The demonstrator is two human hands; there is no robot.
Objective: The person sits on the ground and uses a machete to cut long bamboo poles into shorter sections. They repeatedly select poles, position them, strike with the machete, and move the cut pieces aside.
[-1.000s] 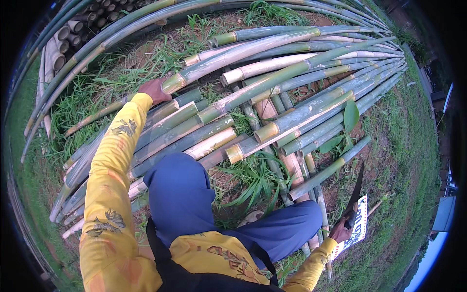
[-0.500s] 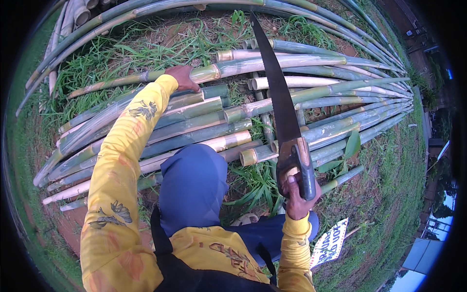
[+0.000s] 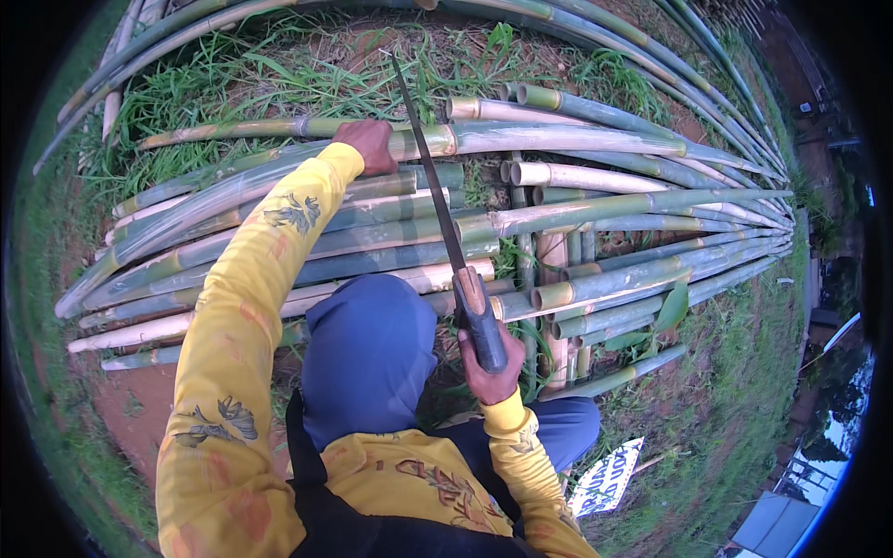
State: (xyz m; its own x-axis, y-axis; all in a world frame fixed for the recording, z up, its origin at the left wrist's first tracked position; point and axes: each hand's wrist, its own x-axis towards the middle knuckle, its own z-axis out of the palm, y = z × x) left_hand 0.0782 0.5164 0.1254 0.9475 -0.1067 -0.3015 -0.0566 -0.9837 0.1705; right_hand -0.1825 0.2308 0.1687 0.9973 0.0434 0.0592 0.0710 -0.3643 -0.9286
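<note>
The left hand (image 3: 372, 147) lay over a greenish bamboo pole (image 3: 558, 139), its fingers curled down around the stem, though the far side of that grip was hidden; the arm reached out nearly straight, probably so that its weight could steady the round stem against rolling. The right hand (image 3: 493, 377) held a handsaw (image 3: 432, 174), its fingers closed about the dark grip with no gap showing. The blade pointed away from the body and was seen almost edge-on, crossing the line of the pole just to the right of the left hand; whether the teeth touched the bamboo could not be told. That upright set of the blade seemed to suit a line square across the stem, and the spot near the left hand presumably kept the pole firm there. The pole lay beyond the blue-clad knee (image 3: 369, 344), over the grass and beside other stems. Crosswise bamboo supports (image 3: 553, 260) ran under the right-hand stems (image 3: 642, 270), likely keeping them off the soil. A white sign (image 3: 606, 476) rested on the grass at the lower right, apart from the poles.
</note>
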